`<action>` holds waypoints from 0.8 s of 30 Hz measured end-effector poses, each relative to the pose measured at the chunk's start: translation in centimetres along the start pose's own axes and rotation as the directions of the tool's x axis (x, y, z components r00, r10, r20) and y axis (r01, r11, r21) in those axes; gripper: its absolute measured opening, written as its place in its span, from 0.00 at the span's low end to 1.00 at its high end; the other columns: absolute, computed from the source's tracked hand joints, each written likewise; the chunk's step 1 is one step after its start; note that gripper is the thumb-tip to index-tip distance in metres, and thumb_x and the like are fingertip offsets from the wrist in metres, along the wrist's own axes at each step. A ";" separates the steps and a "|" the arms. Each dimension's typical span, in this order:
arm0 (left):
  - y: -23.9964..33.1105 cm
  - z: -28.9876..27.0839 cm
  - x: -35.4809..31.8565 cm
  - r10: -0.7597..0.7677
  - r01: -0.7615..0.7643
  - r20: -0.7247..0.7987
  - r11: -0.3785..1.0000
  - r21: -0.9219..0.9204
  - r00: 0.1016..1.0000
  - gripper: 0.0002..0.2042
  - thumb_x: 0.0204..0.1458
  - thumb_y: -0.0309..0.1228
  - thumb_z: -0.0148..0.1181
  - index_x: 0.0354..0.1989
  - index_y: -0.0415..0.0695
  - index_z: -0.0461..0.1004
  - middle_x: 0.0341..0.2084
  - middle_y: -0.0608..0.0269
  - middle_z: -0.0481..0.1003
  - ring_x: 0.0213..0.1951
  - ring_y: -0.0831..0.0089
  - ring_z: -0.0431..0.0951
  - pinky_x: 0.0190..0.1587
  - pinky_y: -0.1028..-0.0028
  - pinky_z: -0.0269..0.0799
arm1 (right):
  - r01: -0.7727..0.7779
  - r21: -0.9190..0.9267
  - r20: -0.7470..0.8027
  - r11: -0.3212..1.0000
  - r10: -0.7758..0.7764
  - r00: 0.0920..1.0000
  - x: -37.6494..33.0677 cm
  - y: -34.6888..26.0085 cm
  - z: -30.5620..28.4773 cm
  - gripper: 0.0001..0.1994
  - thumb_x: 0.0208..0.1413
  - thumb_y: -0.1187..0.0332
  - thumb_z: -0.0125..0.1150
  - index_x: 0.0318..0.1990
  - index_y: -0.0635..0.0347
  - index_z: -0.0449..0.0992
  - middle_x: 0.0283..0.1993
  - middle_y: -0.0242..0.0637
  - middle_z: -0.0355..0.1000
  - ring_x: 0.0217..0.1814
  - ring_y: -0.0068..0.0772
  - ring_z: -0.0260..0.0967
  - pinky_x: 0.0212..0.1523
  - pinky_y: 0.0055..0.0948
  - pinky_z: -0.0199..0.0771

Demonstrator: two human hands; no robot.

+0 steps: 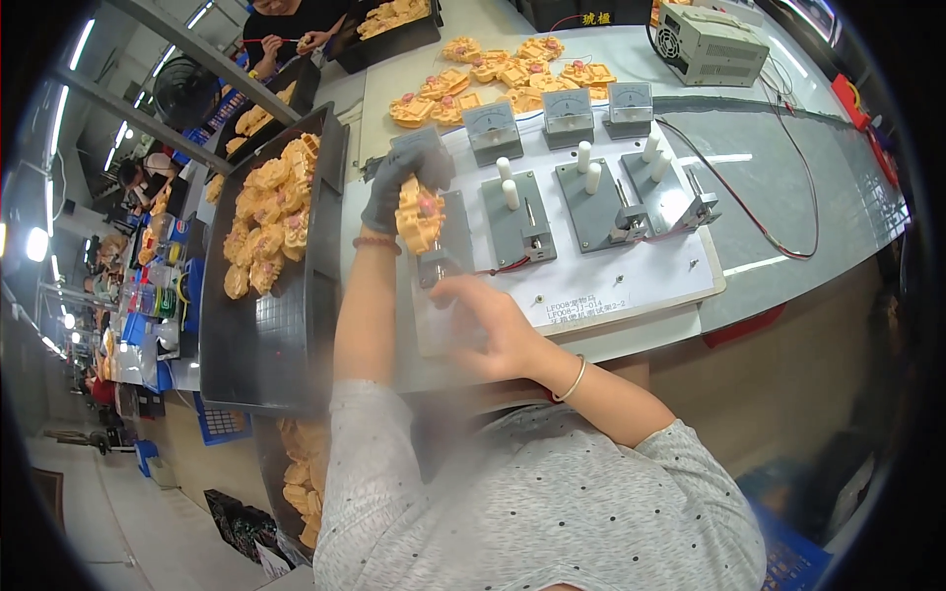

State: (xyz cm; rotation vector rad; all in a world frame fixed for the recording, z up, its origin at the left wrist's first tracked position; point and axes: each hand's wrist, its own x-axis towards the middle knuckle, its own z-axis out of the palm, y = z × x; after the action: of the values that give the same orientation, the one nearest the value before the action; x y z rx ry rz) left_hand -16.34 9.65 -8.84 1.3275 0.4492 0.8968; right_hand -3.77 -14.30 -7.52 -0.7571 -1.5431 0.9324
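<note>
My left hand [399, 187], in a dark grey glove, is closed around an orange plastic housing [422, 219] with a small pink part on it. It holds the housing over the leftmost grey plate of the white test board [581, 281]. My bare right hand [493, 330] is at the near end of that same plate, beside its metal clamp [434, 268]. Its thumb and forefinger are apart, with nothing visible between them; the other fingers are partly hidden. Further grey plates [517, 212] with white pegs and metal clamps stand to the right, and square dial meters [491, 130] line the back.
A black tray [330, 227] of orange housings [271, 207] is at my left. More housings [522, 71] lie behind the meters. A beige power supply [711, 46] stands at the back right, with cables [816, 197] running across the table. A co-worker [286, 34] sits at the far left.
</note>
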 end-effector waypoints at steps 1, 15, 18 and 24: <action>-0.1 -0.6 -0.8 0.034 -0.039 0.066 0.997 0.065 0.997 0.18 0.58 0.39 0.45 0.19 0.41 0.59 0.19 0.62 0.60 0.25 0.69 0.61 0.33 0.71 0.61 | 0.006 0.008 0.010 1.000 -0.006 1.000 0.0 -0.3 0.3 0.28 0.33 0.71 0.55 0.50 0.63 0.64 0.43 0.42 0.65 0.29 0.31 0.66 0.34 0.27 0.68; 11.8 11.4 -19.5 0.443 0.065 -0.423 0.626 0.777 0.790 0.06 0.53 0.21 0.48 0.33 0.36 0.72 0.32 0.57 0.73 0.37 0.72 0.73 0.41 0.73 0.68 | 0.079 -0.337 -0.337 0.938 -0.199 0.920 -2.8 -2.0 -3.3 0.26 0.39 0.77 0.59 0.52 0.64 0.68 0.33 0.36 0.68 0.28 0.27 0.63 0.26 0.25 0.63; 14.6 8.2 -27.5 -0.028 -0.089 0.203 0.835 0.543 0.979 0.09 0.53 0.30 0.53 0.29 0.36 0.73 0.31 0.53 0.74 0.35 0.65 0.74 0.39 0.68 0.69 | -0.096 -0.402 -0.401 0.910 -0.081 0.912 -1.9 -1.5 -5.7 0.24 0.39 0.78 0.60 0.50 0.63 0.68 0.42 0.38 0.64 0.38 0.31 0.62 0.34 0.25 0.65; 9.7 -1.6 -48.0 -0.232 0.570 -0.731 0.782 0.252 0.641 0.16 0.54 0.37 0.57 0.42 0.36 0.71 0.28 0.56 0.76 0.32 0.64 0.77 0.37 0.69 0.72 | -0.088 -0.089 -0.350 0.992 0.052 0.935 -2.6 0.3 -4.7 0.29 0.41 0.79 0.61 0.56 0.63 0.63 0.50 0.37 0.63 0.47 0.30 0.65 0.38 0.26 0.71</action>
State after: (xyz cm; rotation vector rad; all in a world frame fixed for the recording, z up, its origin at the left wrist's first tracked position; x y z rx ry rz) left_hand -49.36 -26.48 -9.60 1.1963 1.5794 0.8736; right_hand 1.31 -15.67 -8.70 -1.0000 -1.2646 0.7270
